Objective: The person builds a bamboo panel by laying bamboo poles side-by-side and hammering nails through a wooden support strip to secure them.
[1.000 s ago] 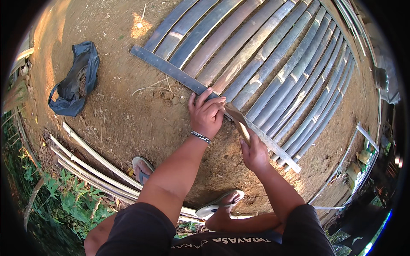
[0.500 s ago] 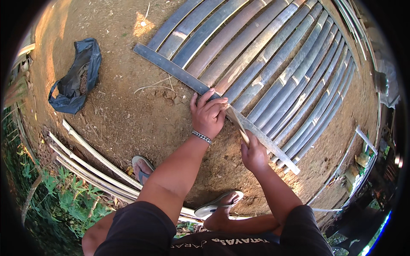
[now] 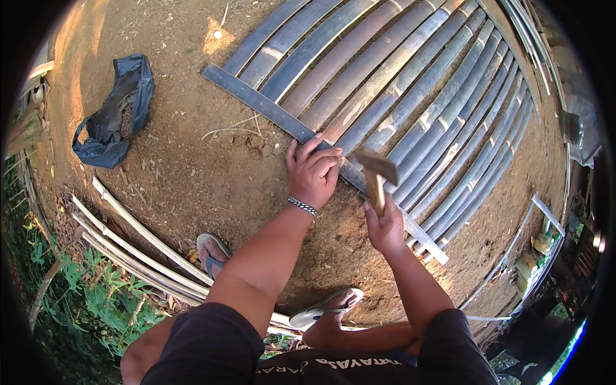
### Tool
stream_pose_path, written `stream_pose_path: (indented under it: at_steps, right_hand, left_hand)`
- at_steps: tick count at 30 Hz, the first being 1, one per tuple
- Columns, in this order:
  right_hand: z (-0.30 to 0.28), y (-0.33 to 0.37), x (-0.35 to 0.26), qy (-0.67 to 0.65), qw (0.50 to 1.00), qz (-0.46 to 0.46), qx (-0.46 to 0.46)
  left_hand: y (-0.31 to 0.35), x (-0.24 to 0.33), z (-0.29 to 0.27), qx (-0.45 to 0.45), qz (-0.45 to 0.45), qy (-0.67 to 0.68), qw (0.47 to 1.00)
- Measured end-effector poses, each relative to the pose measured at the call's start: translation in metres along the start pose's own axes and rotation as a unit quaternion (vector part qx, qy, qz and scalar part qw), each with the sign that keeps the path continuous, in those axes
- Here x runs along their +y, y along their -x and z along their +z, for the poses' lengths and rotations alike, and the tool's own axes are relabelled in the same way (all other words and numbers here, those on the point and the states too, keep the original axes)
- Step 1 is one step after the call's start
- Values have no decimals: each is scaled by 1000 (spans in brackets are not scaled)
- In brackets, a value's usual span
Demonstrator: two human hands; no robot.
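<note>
Crosspiece point(image 3: 351, 172) underlies left hand point(image 3: 312, 176); right hand point(image 3: 387, 228) holds hammer point(image 3: 375, 182).

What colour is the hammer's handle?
The handle is light brown, best seen in the head view.

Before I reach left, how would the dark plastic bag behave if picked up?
The dark plastic bag should fold easily, as its sides are creased and slumped. The plastic looks thin, so probably light, though the brownish contents may add weight. Tilting could spill them, since the top gapes.

With my right fingers point(image 3: 390, 210) I've lifted the hammer point(image 3: 375, 183), its head swung rightward, away from my left fingers point(image 3: 319, 156).
</note>
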State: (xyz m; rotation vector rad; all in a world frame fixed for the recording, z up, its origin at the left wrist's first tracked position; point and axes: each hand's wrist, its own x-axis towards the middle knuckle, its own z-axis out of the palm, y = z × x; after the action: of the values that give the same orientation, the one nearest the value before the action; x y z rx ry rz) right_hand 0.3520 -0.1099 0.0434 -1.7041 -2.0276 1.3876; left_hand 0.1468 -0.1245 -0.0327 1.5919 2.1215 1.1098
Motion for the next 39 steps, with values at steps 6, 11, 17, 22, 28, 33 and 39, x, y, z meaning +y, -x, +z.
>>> stream_pose_path:
  at_steps: [6, 11, 17, 22, 28, 33, 39]
  right_hand:
    - [10, -38, 16, -145, 985, 97, 12]
    - [7, -41, 5, -221, 969, 109, 5]
    - [8, -37, 4, -170, 981, 88, 5]
    - [4, -37, 6, -208, 973, 96, 11]
    - [-1, -37, 1, -217, 970, 110, 5]
    - [2, -37, 6, -241, 964, 116, 7]
    - [0, -38, 7, -233, 965, 123, -6]
  left_hand:
    - [0, 0, 1, -2, 8, 3, 1000]
    - [-1, -1, -12, -27, -5, 41, 999]
    - [-60, -17, -52, -183, 90, -96, 974]
    - [-108, -17, -69, -429, 252, -212, 841]
    - [-119, -25, -59, -451, 298, -207, 816]
    - [-126, -29, -56, -446, 315, -202, 813]
    - [-123, -30, -51, -429, 309, -203, 824]
